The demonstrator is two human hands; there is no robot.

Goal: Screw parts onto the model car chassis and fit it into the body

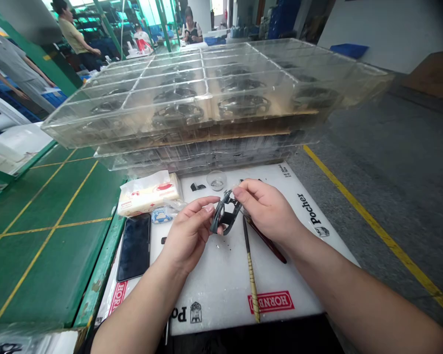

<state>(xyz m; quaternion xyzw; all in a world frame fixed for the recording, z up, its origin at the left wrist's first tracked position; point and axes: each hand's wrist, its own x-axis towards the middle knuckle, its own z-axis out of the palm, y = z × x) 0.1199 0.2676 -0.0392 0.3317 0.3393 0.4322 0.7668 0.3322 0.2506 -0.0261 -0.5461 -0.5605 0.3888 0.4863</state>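
My left hand [189, 232] and my right hand [265, 208] both pinch a dark plastic frame part [225, 212] above a white cutting board [221, 290]. Just below my right hand lie a slim file with a gold-wrapped handle [251, 268] and a dark red-handled tool [268, 242]. A small glass dish [216, 180] and a small black piece [198, 187] sit beyond my hands. Near my left hand are a tissue packet [149, 194] and a black phone [134, 247].
Stacked clear plastic trays [203, 93] with dark ring-shaped parts in their compartments rise beyond the board. A green workbench mat [47, 236] lies to the left. Grey floor with a yellow line [376, 226] lies to the right. Several people stand in the background.
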